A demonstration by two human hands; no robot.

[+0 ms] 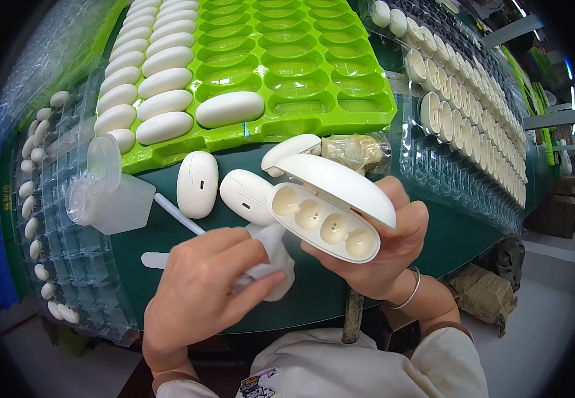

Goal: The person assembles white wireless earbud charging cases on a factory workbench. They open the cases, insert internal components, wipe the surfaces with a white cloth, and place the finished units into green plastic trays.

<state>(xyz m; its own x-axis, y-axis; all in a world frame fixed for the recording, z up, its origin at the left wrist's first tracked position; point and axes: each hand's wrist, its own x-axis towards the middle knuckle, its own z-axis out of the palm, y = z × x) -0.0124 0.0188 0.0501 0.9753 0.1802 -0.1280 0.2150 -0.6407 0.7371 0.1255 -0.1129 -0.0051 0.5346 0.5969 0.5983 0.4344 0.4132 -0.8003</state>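
Observation:
My right hand (393, 255) grips a white oval flip-lid case (340, 189), its lid raised. Several round cream hollows show inside, with tiny dark contacts in some. A crumpled white cloth (279, 255) is pinched in my left hand (204, 282), just left of the case's lower end. Beyond my hands lie two closed white cases (197, 186) (244, 197), each with a small dark slot. Another white case (291, 152) is partly hidden behind the raised lid. Nearer my left hand are a pale stick (178, 213) and a flat white strip (155, 260).
A bright green tray (294, 126) holds rows of white cases. A clear plastic bottle (118, 202) with its cap flipped up stands left. Clear trays of small white pieces (28, 189) and cream shells (433, 114) flank the dark green table (287, 306). A plastic-wrapped bundle (360, 151) lies behind the case.

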